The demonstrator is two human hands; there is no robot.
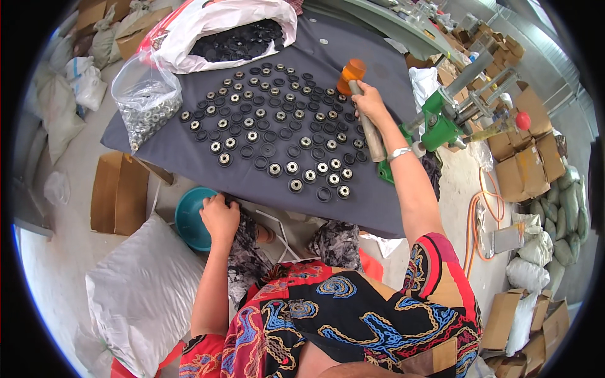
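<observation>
Orange-headed mallet (369, 129), one: your right hand (372, 101) is closed around its handle close below the head, the head just ahead of your fingers, the rest of the handle running back beside your wrist. Left hand (218, 216), one: low, fingers curled, over the right side of a teal basin (187, 220) and by the near edge of the table (372, 211); whether you hold anything in it cannot be told. Black rings (323, 194), many: laid flat in a loose spread to the left of your right hand and ahead of your left. Bearings (295, 184), many: sitting in a good share of those rings, most thickly along the side nearest you; this share looks done as far as placing goes, though whether each is driven fully home cannot be told. Bare rings, scattered among them: these appear left to fill. Clear bag (145, 104), ahead and left of your left hand: more bearings in stock. White bag (179, 53), beyond that: a heap of black pieces, apparently spare rings. Green press (441, 120), one: just right of your right hand, not touched by it.
</observation>
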